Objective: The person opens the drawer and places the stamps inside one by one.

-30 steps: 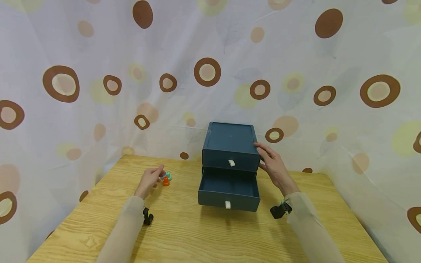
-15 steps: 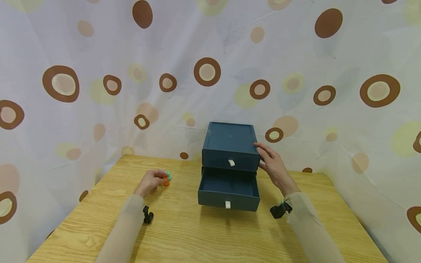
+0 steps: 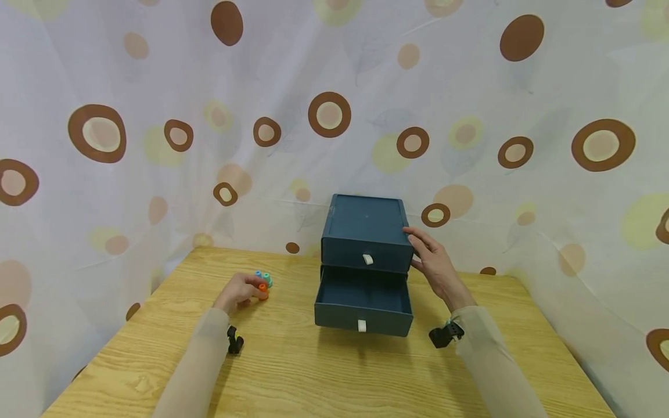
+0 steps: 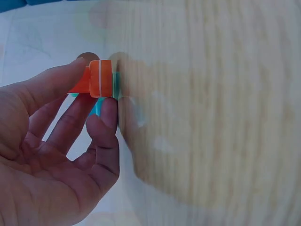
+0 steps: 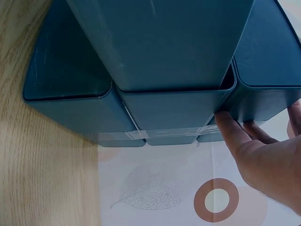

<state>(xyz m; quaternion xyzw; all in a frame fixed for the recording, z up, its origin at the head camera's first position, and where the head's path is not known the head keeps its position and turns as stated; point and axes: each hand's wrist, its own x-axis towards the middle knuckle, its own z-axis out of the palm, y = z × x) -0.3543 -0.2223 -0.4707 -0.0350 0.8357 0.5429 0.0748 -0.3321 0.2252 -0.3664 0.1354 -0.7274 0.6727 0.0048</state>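
My left hand [image 3: 241, 290] pinches a small orange stepped piece with a wide base [image 4: 101, 78] between thumb and fingers, at the left of the table. Right behind it stand a mint-green piece [image 3: 267, 278] of like shape and a blue one [image 3: 258, 273], partly hidden by the fingers. With straight fingers my right hand [image 3: 438, 267] touches the right side and top edge of a dark blue drawer cabinet [image 3: 368, 217]. Its middle drawer [image 3: 363, 319] is pulled out and holds nothing visible. The right wrist view shows fingertips [image 5: 225, 120] against the cabinet's side.
The upper drawer front [image 3: 345, 253], with a white pull tab [image 3: 368, 259], is closed. The pulled-out drawer overhangs the wooden table [image 3: 292, 371]. A patterned curtain [image 3: 282, 69] closes off the back and sides. Clear tape [image 5: 164, 133] runs along the cabinet's side.
My left hand has come down onto the orange piece, taken hold of it and shifted it slightly toward me. The right hand and the cabinet have not moved.
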